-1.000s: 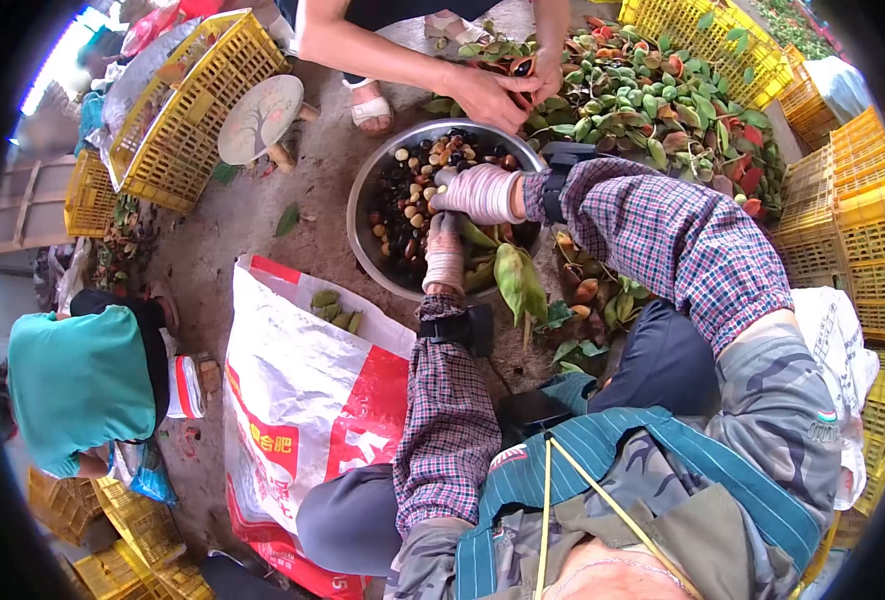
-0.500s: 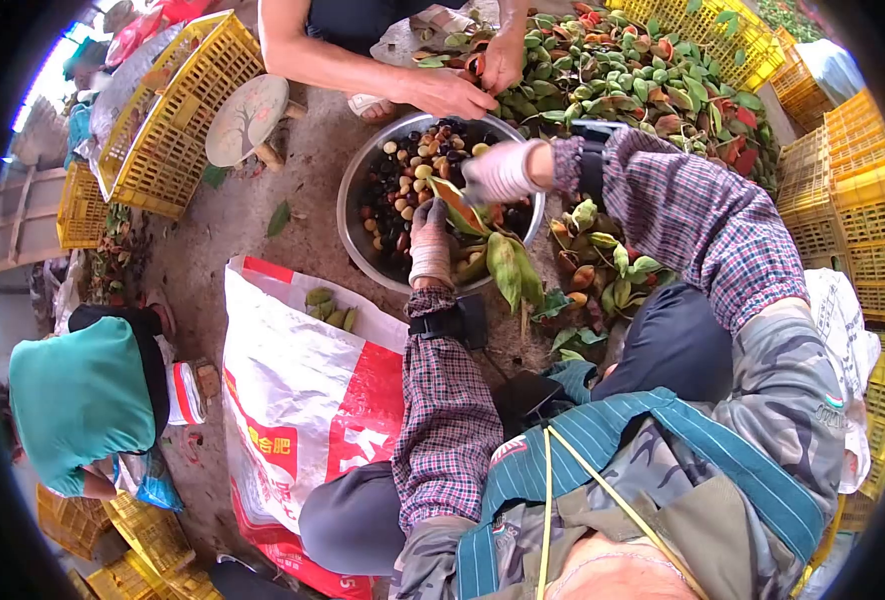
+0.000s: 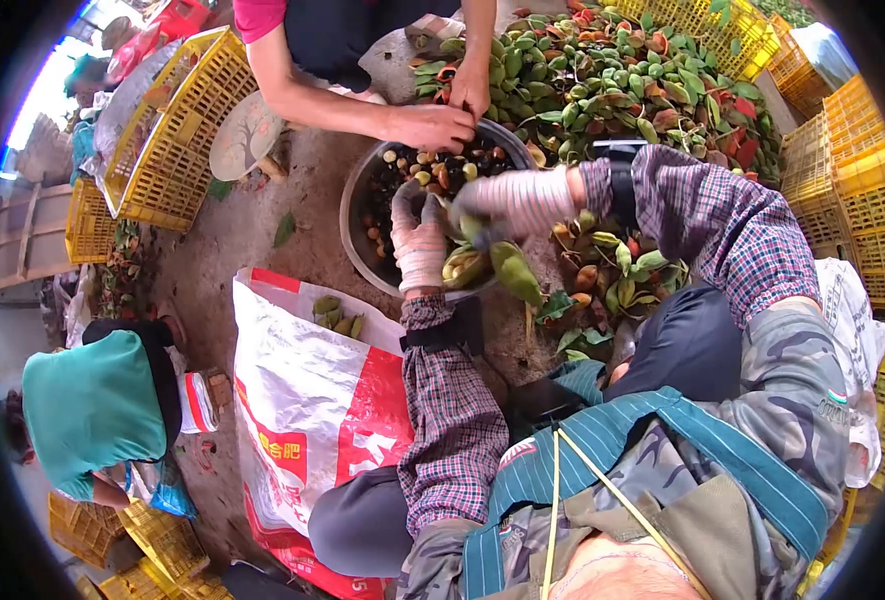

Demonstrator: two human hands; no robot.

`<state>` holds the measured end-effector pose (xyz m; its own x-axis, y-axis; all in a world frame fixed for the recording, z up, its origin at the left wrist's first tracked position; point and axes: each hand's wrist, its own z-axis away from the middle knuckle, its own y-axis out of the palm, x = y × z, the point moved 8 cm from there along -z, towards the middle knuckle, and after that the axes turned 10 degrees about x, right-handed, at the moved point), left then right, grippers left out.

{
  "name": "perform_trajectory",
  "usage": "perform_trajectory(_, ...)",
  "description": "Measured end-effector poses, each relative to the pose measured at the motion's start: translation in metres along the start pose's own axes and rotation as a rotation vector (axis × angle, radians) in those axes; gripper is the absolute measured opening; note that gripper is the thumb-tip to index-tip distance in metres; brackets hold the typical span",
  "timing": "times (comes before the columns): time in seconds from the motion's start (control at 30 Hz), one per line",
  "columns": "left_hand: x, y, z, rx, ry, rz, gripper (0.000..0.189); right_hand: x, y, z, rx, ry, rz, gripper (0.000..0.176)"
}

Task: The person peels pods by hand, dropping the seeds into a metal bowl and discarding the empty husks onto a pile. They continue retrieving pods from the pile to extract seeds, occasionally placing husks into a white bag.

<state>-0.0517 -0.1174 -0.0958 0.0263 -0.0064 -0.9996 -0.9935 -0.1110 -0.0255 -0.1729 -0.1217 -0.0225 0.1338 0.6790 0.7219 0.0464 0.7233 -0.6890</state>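
Observation:
My left hand (image 3: 419, 240), in a whitish glove with grey fingertips, is over the metal basin (image 3: 352, 235). Its thumb and fingers are apart, with nothing plainly between them. Just to its right, my right hand (image 3: 521, 198), gloved and blurred by motion, has its fingers around a bunch of green seed pods (image 3: 515, 272). One pod of the bunch lies low against the basin's near rim, close to my left wrist. Round seeds (image 3: 428, 170), dark, reddish and cream, fill the basin. Where my right fingertips grip is partly smeared.
Across the basin, a co-worker's hands (image 3: 433, 125) work at its far rim. A large pod heap (image 3: 603, 90) lies beyond, a smaller pile (image 3: 603, 270) to my right. A white-and-red sack (image 3: 308, 370) is at my left, near a round stool (image 3: 246, 135), yellow crates (image 3: 188, 115) and another person (image 3: 93, 400).
The split pod that showed orange inside between my hands no longer shows. My left fingers have spread; my right hand has come lower over the pods. The co-worker's hands shifted left.

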Motion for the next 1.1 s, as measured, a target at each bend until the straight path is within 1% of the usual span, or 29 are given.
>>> perform_trajectory(0.07,-0.035,0.006,0.000,0.174,0.180,-0.002,0.033,-0.038,-0.019,0.006,-0.115,0.282,-0.449,0.023)
perform_trajectory(0.1,-0.044,0.010,0.001,0.236,0.148,0.067,0.035,-0.040,-0.032,0.003,-0.233,0.185,-0.454,0.024)
perform_trajectory(0.13,-0.071,0.015,0.009,0.251,0.295,-0.216,0.042,-0.041,-0.042,0.002,-0.348,0.086,-0.460,0.025)
perform_trajectory(0.17,-0.091,0.018,0.015,0.228,0.268,-0.173,0.046,-0.043,-0.044,-0.001,-0.352,0.165,-0.596,0.026)
perform_trajectory(0.2,-0.103,0.021,0.019,0.202,0.242,-0.130,0.050,-0.037,-0.049,-0.006,-0.346,0.111,-0.587,0.027)
perform_trajectory(0.23,-0.099,0.019,0.016,0.173,0.259,-0.084,0.054,-0.029,-0.054,-0.013,-0.339,0.056,-0.577,0.028)
perform_trajectory(0.27,-0.095,0.015,0.013,0.152,0.237,-0.080,0.053,-0.020,-0.058,-0.020,-0.327,0.000,-0.569,0.029)
perform_trajectory(0.3,-0.091,0.010,0.010,0.130,0.214,-0.076,0.052,-0.013,-0.062,-0.019,-0.337,0.015,-0.522,0.031)
perform_trajectory(0.33,-0.092,0.005,0.009,0.109,0.190,-0.072,0.051,-0.012,-0.062,-0.023,-0.306,0.024,-0.475,0.035)
perform_trajectory(0.37,-0.089,0.004,0.006,0.132,0.130,0.094,0.044,-0.010,-0.065,-0.021,-0.351,0.030,-0.419,0.038)
perform_trajectory(0.4,-0.099,0.000,0.012,0.098,0.183,-0.182,0.040,-0.007,-0.067,-0.020,-0.391,0.028,-0.360,0.042)
perform_trajectory(0.43,-0.091,-0.002,0.012,0.115,0.296,-0.472,0.037,-0.011,-0.066,-0.022,-0.409,0.050,-0.414,0.050)
perform_trajectory(0.47,-0.073,-0.007,0.008,0.065,0.283,-0.516,0.038,-0.004,-0.068,-0.025,-0.447,0.005,-0.351,0.054)
perform_trajectory(0.5,-0.051,-0.008,0.006,0.025,0.201,-0.450,0.040,0.010,-0.074,-0.023,-0.496,0.046,-0.074,0.051)
perform_trajectory(0.53,-0.020,-0.006,0.000,-0.031,0.117,-0.376,0.042,0.002,-0.065,-0.027,-0.510,0.000,-0.328,0.054)
perform_trajectory(0.57,0.002,-0.006,-0.003,-0.064,0.055,-0.343,0.044,-0.011,-0.056,-0.034,-0.525,0.006,-0.385,0.051)
perform_trajectory(0.6,0.022,-0.005,-0.009,-0.085,-0.006,-0.345,0.045,-0.030,-0.044,-0.033,-0.496,0.219,-0.526,0.044)
perform_trajectory(0.63,-0.002,-0.004,0.002,-0.201,0.211,-0.421,0.048,-0.040,-0.036,-0.036,-0.521,0.180,-0.591,0.040)
perform_trajectory(0.67,-0.015,-0.005,0.006,-0.115,0.014,-0.238,0.046,-0.057,-0.029,-0.035,-0.553,0.157,-0.658,0.035)
perform_trajectory(0.7,-0.019,-0.007,0.008,-0.113,-0.058,-0.217,0.044,-0.092,-0.017,-0.037,-0.562,0.101,-0.761,0.036)
perform_trajectory(0.73,-0.023,-0.010,0.010,-0.178,-0.052,-0.258,0.041,-0.116,-0.007,-0.043,-0.576,0.057,-0.867,0.036)
perform_trajectory(0.8,0.011,-0.012,-0.002,-0.239,-0.009,-0.158,0.038,-0.096,-0.005,-0.051,-0.675,0.113,-0.920,0.035)
perform_trajectory(0.83,0.010,-0.015,0.000,-0.218,-0.029,-0.148,0.040,-0.089,-0.003,-0.052,-0.728,0.144,-0.949,0.035)
perform_trajectory(0.9,0.000,-0.020,0.007,-0.205,-0.067,-0.121,0.046,-0.093,0.006,-0.054,-0.747,0.141,-1.013,0.035)
perform_trajectory(0.93,0.010,-0.020,0.003,-0.186,-0.089,-0.136,0.048,-0.098,0.007,-0.056,-0.754,0.139,-1.043,0.035)
perform_trajectory(1.0,0.029,-0.017,-0.005,-0.195,-0.036,-0.043,0.047,-0.101,0.011,-0.063,-0.595,0.060,-1.165,0.035)
perform_trajectory(1.03,0.034,-0.011,-0.012,-0.135,0.046,0.075,0.047,-0.103,0.012,-0.064,-0.519,0.031,-1.222,0.035)
perform_trajectory(1.1,0.031,-0.013,-0.008,-0.158,0.037,0.156,0.048,-0.113,0.018,-0.062,-0.484,-0.010,-1.346,0.034)
